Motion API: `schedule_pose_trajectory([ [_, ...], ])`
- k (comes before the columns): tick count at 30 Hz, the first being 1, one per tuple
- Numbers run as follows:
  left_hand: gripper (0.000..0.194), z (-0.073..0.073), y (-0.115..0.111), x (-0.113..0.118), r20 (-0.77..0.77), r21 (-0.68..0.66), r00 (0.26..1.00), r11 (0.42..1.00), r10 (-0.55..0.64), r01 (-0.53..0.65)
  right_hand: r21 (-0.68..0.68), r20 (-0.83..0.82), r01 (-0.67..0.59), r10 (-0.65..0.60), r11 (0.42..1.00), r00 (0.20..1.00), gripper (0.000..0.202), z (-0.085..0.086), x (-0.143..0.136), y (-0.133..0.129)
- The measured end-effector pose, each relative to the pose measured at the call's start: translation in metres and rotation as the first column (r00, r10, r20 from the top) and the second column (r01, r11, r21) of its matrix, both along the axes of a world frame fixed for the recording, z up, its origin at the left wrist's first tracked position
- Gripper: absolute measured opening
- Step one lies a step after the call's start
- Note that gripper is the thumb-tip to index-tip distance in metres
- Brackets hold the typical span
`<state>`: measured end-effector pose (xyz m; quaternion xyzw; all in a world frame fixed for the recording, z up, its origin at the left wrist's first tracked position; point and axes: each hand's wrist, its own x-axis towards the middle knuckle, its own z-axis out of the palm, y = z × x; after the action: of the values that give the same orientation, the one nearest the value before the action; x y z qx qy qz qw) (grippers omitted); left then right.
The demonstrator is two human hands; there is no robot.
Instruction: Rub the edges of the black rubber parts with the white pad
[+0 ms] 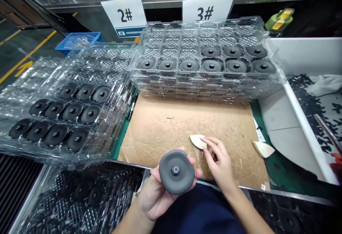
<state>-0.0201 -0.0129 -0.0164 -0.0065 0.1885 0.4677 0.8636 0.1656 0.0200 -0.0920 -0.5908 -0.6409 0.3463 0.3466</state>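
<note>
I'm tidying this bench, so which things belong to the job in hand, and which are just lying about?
Apparently in use:
dark grey rounded disc, in the left hand
cream leaf-shaped piece, at the right hand
clear plastic trays of similar discs

Seemingly lying about:
another cream piece, to the right
slim black pen-like stick

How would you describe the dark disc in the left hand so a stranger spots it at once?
Find the brown cardboard sheet in front of the tall stack of clear plastic trays. At its near edge, the left hand holds a dark, rounded-square disc with a raised centre. Similar discs sit in trays; this one alone is in a hand.
</note>
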Motion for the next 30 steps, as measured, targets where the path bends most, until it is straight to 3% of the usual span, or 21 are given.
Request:
schedule_pose_trajectory([
  [4, 0.052, 0.002, -0.001, 0.0, 0.003, 0.011, 1.0, 1.0, -0.016, 0.015, -0.007, -0.048, -0.095, 0.095, 0.995, 0.994, 0.024, 0.01, 0.0, -0.001],
  [8, 0.054, 0.005, -0.002, 0.001, -0.037, 0.045, 0.999, 0.999, -0.024, 0.025, -0.021, -0.073, -0.167, 0.165, 0.986, 0.984, 0.025, 0.009, 0.0, -0.003],
  [11, 0.053, 0.004, -0.003, 0.0, -0.272, 0.202, 0.962, 0.979, 0.032, 0.025, -0.022, -0.082, -0.141, 0.138, 0.99, 0.987, 0.025, 0.006, -0.001, -0.008],
  [12, 0.054, 0.002, -0.003, 0.0, -0.436, 0.317, 0.892, 0.948, 0.118, 0.029, -0.022, -0.085, -0.119, 0.117, 0.993, 0.99, 0.024, 0.006, 0.0, -0.009],
  [13, 0.06, 0.0, -0.002, -0.001, -0.599, 0.461, 0.76, 0.884, 0.251, 0.072, -0.021, -0.09, -0.095, 0.093, 0.995, 0.992, 0.024, 0.007, 0.0, -0.009],
  [14, 0.073, -0.002, -0.001, -0.002, -0.705, 0.593, 0.577, 0.789, 0.412, 0.162, -0.022, -0.096, -0.073, 0.07, 0.997, 0.993, 0.023, 0.009, 0.001, -0.009],
  [16, 0.099, -0.006, 0.003, -0.003, -0.695, 0.708, 0.243, 0.582, 0.677, 0.401, -0.024, -0.115, -0.041, 0.038, 0.999, 0.993, 0.021, 0.016, 0.003, -0.008],
  [17, 0.106, -0.007, 0.005, -0.004, -0.646, 0.705, 0.152, 0.507, 0.748, 0.496, -0.026, -0.127, -0.033, 0.029, 0.999, 0.992, 0.02, 0.022, 0.004, -0.008],
  [18, 0.109, -0.007, 0.007, -0.004, -0.609, 0.691, 0.107, 0.46, 0.786, 0.558, -0.027, -0.135, -0.028, 0.024, 0.999, 0.991, 0.019, 0.028, 0.005, -0.008],
  [21, 0.109, -0.006, 0.011, -0.004, -0.581, 0.672, 0.072, 0.428, 0.811, 0.605, -0.073, -0.225, -0.029, 0.011, 0.997, 0.974, 0.013, 0.049, 0.005, -0.01],
  [24, 0.109, -0.004, 0.011, -0.004, -0.591, 0.675, 0.082, 0.437, 0.802, 0.595, -0.183, -0.391, -0.103, 0.024, 0.978, 0.92, 0.012, 0.07, 0.001, -0.011],
  [30, 0.107, -0.004, 0.005, -0.005, -0.724, 0.655, 0.193, 0.572, 0.663, 0.494, -0.308, -0.5, -0.439, 0.249, 0.844, 0.829, 0.017, 0.093, -0.007, 0.002],
])
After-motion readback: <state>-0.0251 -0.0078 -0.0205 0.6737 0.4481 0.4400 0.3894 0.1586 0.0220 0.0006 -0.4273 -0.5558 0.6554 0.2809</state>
